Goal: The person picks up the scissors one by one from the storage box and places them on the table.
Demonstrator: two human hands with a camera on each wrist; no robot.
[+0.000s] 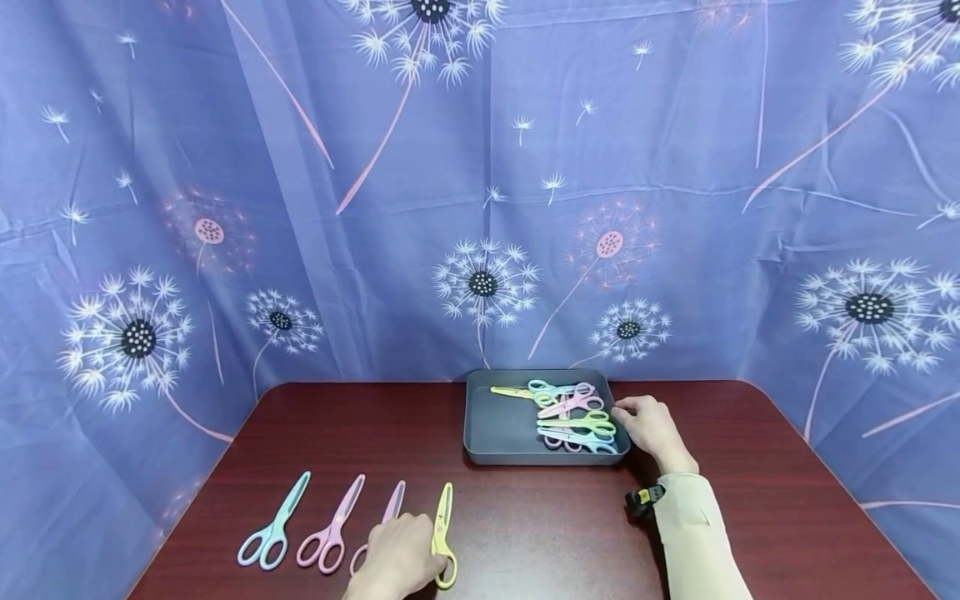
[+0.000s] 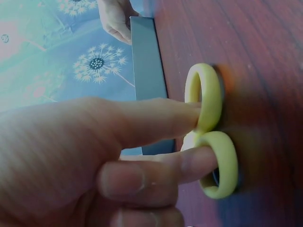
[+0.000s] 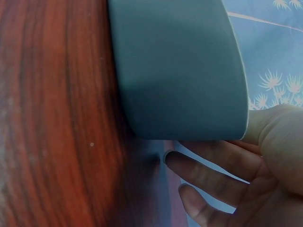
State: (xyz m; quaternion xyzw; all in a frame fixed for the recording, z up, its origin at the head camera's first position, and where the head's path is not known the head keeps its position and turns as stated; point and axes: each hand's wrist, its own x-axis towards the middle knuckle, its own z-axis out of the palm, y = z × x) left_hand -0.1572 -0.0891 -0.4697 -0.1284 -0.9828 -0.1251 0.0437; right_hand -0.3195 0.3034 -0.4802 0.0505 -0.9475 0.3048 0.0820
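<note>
Yellow scissors (image 1: 444, 510) lie on the table, blade pointing away. My left hand (image 1: 401, 550) pinches their handle loops (image 2: 211, 99), thumb and forefinger at one loop each in the left wrist view; its other fingers are curled. It partly covers purple scissors (image 1: 394, 500) alongside. At the back, a grey tray (image 1: 498, 433) contains several pastel scissors, among them a green pair (image 1: 570, 423) and a pink pair (image 1: 567, 403). My right hand (image 1: 652, 429) holds the tray's right side, thumb at the rim and fingers along the outer wall (image 3: 184, 71).
Pink scissors (image 1: 335, 525) and light blue scissors (image 1: 276, 521) lie in a row at the left of the dark red table (image 1: 540, 533). A blue dandelion-print curtain (image 1: 375, 275) hangs close behind the table. A small black-and-yellow device (image 1: 643, 498) sits at my right wrist.
</note>
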